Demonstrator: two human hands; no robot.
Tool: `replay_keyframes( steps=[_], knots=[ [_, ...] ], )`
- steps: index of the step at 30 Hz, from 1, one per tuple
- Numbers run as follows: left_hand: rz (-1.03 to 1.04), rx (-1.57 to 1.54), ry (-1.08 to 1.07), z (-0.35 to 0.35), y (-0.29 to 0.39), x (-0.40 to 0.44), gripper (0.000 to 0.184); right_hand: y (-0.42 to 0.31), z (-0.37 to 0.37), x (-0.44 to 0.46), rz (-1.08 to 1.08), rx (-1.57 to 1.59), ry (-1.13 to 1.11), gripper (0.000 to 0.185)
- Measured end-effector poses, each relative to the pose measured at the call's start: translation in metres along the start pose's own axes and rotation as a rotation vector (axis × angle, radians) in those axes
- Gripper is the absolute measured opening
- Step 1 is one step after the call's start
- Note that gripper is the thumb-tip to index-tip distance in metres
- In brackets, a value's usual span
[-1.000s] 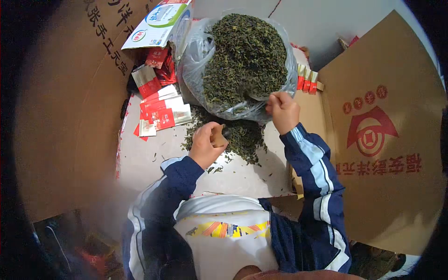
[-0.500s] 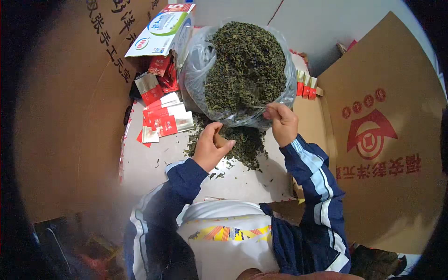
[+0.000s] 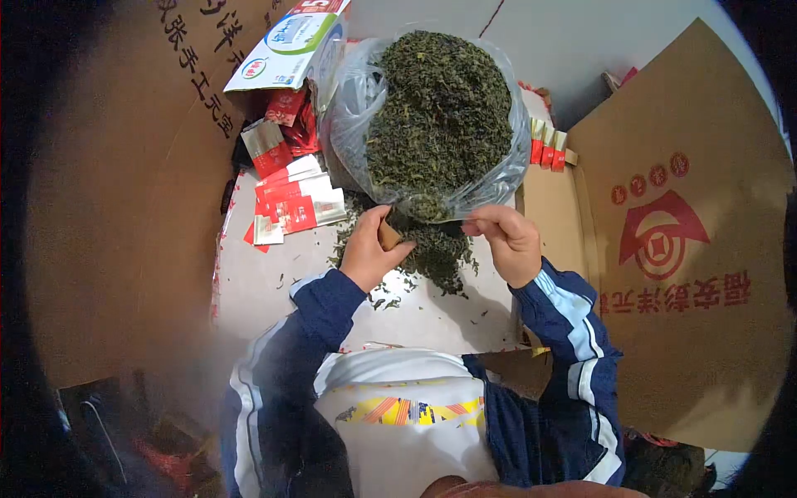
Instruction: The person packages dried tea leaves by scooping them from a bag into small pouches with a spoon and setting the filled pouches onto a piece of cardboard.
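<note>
A clear plastic bag (image 3: 353,137) heaped with dark green dried leaves (image 3: 444,116) stands at the back of the table. Below its near edge, my left hand (image 3: 372,251) holds a small brown packet (image 3: 388,235) with its opening toward the right. My right hand (image 3: 508,239) is pinched on a thin handle, and leaves rest on the spoon-like end (image 3: 425,207) between my hands, at the bag's rim. Loose leaves (image 3: 444,261) lie on the table under and beside my hands.
Red and gold packets (image 3: 297,213) lie at left, before a white printed box (image 3: 286,50). Three small packets (image 3: 548,148) stand at right. Large cardboard flaps (image 3: 681,232) rise on both sides of the white table (image 3: 266,303).
My right hand has moved down and slightly right from the heap, with leaves now on the spoon-like end. My left hand stays near the same place with the brown packet.
</note>
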State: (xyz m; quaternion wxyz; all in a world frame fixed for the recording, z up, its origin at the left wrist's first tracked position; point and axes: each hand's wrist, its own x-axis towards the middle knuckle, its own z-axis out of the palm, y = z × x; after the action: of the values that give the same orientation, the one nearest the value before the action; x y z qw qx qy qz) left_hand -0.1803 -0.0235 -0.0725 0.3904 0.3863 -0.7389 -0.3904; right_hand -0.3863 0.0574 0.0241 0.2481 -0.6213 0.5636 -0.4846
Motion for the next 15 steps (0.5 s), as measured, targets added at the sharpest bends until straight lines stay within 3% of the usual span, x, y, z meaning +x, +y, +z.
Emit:
replay_keyframes(
  steps=[7,15],
  knots=[
    [0.009,0.036,-0.043,-0.002,0.005,0.001,0.06,-0.003,-0.003,0.008,-0.09,-0.137,-0.187,0.018],
    [0.036,0.015,-0.061,0.004,0.007,-0.003,0.055,-0.031,0.003,0.03,-0.368,-0.586,-0.426,0.029]
  ],
)
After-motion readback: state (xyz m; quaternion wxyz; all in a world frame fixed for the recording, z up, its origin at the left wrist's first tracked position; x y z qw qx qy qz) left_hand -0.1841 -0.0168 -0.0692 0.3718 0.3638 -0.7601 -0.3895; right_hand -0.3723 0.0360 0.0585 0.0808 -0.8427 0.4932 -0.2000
